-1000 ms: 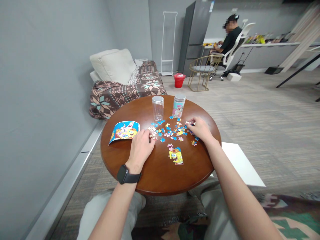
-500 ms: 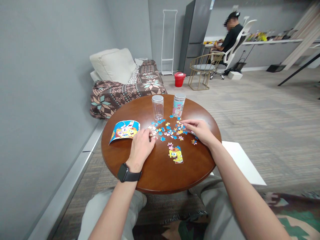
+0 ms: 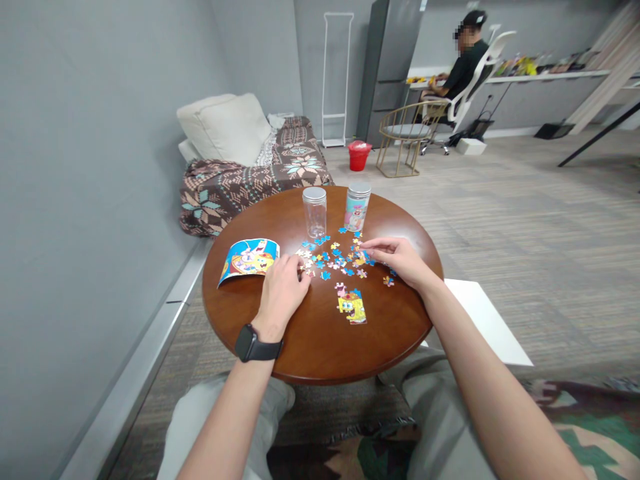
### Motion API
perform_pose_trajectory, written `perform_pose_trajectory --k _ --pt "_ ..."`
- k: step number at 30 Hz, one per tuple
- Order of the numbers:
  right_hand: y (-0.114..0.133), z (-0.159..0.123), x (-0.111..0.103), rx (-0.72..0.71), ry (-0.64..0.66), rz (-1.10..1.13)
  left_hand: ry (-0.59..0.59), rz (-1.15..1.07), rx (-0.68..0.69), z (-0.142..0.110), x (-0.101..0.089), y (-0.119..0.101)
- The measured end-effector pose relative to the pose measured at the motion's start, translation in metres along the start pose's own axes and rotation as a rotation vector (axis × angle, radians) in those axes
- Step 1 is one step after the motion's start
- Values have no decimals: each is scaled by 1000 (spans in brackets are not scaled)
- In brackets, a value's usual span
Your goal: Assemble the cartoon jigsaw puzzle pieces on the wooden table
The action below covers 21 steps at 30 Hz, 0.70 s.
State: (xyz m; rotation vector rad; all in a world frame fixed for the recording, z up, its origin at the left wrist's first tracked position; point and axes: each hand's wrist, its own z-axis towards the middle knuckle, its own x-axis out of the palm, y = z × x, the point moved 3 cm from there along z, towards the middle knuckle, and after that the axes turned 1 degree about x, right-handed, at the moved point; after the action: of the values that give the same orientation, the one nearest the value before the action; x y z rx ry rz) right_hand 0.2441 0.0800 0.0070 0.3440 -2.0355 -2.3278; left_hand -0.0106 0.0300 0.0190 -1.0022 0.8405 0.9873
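Loose jigsaw puzzle pieces (image 3: 336,255) lie scattered across the middle of the round wooden table (image 3: 310,353). My left hand (image 3: 284,287) rests at the left edge of this pile, its fingers bent and thumb apart, with a black watch on the wrist. On the pile's right side, my right hand (image 3: 397,259) reaches in with stretched fingers, the tips close over several pieces. No piece shows clearly in its grasp. Nearer to me is a joined section of puzzle (image 3: 352,307) with a yellow cartoon face. A curled picture sheet (image 3: 249,257) lies left of my left hand.
Behind the pieces stand a clear lidded jar (image 3: 315,213) and a jar with a printed label (image 3: 357,208). Beyond the table are a draped sofa (image 3: 305,163), a red bin (image 3: 358,156) and a gold-framed chair (image 3: 407,132). Another person (image 3: 465,70) sits at the far counter.
The view has tilted slightly, so the table sits a little higher in the picture. Both hands keep nearly the same places over the table; no piece has visibly moved.
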Motion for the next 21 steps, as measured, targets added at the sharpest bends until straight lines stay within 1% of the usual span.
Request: perform_pose_trajectory --k 7,14,21 --pt "-3 0 -1 18 2 2 1 8 -13 0 -2 -2" --pt "-4 -1 -2 19 -17 44 7 -40 -24 0 1 4" --pt "-3 -2 -2 -9 -7 -31 4 -54 -36 0 5 8"
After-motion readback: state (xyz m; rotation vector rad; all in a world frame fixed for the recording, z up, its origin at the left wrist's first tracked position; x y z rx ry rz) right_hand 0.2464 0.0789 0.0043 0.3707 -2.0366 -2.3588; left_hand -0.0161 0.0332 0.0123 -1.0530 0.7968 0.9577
